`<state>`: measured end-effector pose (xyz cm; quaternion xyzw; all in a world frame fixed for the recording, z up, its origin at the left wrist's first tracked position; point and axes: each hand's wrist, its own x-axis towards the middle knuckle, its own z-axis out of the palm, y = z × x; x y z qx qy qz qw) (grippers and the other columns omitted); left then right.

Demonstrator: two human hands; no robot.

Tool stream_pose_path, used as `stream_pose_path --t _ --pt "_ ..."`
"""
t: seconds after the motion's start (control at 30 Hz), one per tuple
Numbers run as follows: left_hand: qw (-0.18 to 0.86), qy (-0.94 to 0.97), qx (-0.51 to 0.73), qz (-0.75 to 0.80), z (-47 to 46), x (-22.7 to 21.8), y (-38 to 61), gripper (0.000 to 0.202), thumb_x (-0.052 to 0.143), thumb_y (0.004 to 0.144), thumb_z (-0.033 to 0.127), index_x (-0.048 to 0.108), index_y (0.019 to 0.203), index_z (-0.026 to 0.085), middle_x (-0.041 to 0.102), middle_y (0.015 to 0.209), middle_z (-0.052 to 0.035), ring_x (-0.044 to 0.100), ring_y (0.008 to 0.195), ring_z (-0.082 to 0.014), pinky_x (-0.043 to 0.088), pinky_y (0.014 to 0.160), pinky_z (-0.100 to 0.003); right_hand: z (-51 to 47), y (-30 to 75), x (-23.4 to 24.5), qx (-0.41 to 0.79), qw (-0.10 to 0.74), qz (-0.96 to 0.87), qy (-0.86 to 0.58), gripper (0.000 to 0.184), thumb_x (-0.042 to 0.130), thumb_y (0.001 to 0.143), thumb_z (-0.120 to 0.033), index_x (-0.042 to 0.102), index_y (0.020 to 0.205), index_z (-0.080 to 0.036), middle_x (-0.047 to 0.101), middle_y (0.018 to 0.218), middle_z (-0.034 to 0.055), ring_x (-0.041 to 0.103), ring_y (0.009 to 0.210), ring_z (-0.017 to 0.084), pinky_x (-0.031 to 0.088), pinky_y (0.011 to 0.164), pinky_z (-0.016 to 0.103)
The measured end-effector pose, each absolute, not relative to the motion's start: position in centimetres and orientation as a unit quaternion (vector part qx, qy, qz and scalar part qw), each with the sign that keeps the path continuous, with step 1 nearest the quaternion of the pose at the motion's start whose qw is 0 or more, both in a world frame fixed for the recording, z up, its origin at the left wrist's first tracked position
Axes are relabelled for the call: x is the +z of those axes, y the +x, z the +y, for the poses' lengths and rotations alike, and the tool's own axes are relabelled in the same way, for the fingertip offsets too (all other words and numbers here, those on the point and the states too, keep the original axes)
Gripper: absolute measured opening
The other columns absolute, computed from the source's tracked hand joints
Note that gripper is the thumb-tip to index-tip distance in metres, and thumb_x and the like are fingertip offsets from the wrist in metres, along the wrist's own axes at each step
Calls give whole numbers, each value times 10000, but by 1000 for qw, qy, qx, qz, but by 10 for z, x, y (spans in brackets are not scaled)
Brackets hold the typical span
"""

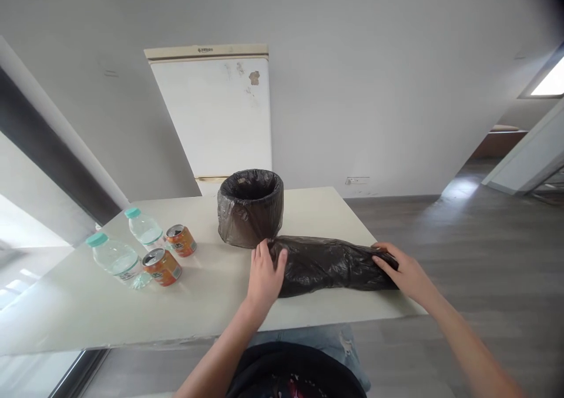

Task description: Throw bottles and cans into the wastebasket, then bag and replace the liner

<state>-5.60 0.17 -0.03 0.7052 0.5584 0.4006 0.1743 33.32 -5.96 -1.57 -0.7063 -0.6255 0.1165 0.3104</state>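
Note:
A black plastic garbage bag (335, 266) lies stretched flat across the table. At its left end, my left hand (265, 273) grips the gathered plastic, with thumb and fingers bent over it. My right hand (405, 273) pinches the opposite end near the table's right edge, thumb below and fingers above. Just behind my left hand stands a round bin (251, 218) lined with a similar dark bag, whose edge is folded down over the outside. The bin's mouth faces up, and its inside is too dark to make out.
On the left of the white table (207, 304) are two clear bottles with green caps, one nearer (117, 260) and one farther (145, 228), both tilted-looking. Beside them stand two orange cans (164, 268) (183, 242). A white fridge (215, 116) is behind the table.

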Motion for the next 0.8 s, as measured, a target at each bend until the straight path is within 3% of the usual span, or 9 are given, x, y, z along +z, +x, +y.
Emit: stream_pose_path --t 0.13,0.23,0.37,0.43,0.57,0.63,0.7,0.8 --pt "8 817 375 437 -20 10 -43 608 538 1026 455 414 1530 139 480 1569 -221 421 1490 -368 358 1220 -570 -40 334 -20 111 287 -632 -711 468 512 949 -635 654 1221 -282 771 1123 100 751 1007 328 583 822 417" --pt "2 914 259 312 -9 9 -29 791 537 978 650 412 1553 122 397 1647 -219 295 1572 -383 277 1274 -566 -33 337 -25 131 259 -658 -695 429 503 962 -631 653 1180 -293 778 1121 87 749 1013 331 583 819 415" --pt "6 967 124 224 28 -8 -4 1148 400 887 889 256 1644 39 246 1719 -244 91 1627 -410 109 1307 -585 -36 336 -26 108 210 -682 -692 446 470 981 -594 639 1244 -276 757 1179 108 742 1016 334 597 798 422" --pt "20 975 84 207 44 -19 4 1175 357 884 907 227 1656 32 256 1717 -241 115 1619 -420 103 1297 -589 -44 329 -21 39 180 -708 -682 510 481 969 -524 575 1399 -265 693 1321 138 698 1136 355 596 852 453" --pt "41 972 70 222 61 -30 8 1079 397 916 856 263 1652 79 429 1632 -232 387 1499 -406 249 1233 -567 -61 297 -6 -104 127 -751 -639 651 464 990 -481 357 1616 -340 424 1651 103 461 1446 405 489 1072 586" --pt "35 971 76 226 63 -29 6 1044 442 911 840 320 1630 93 500 1571 -230 470 1419 -400 305 1193 -549 -59 277 -4 -112 113 -777 -610 769 462 994 -614 217 1677 -360 281 1734 77 320 1544 425 393 1165 641" --pt "18 971 90 220 63 -27 5 1051 491 878 853 401 1581 77 527 1530 -246 477 1399 -410 304 1191 -545 -46 260 -10 -83 92 -802 -584 1006 482 927 -779 32 1708 -332 171 1767 82 210 1588 451 289 1227 686" --pt "-4 975 111 193 68 -25 5 1065 496 853 877 468 1517 45 416 1611 -281 332 1517 -434 200 1251 -559 -18 250 -29 -7 50 -818 -573 1213 481 841 -900 -122 1693 -281 113 1771 116 156 1603 455 238 1257 684"
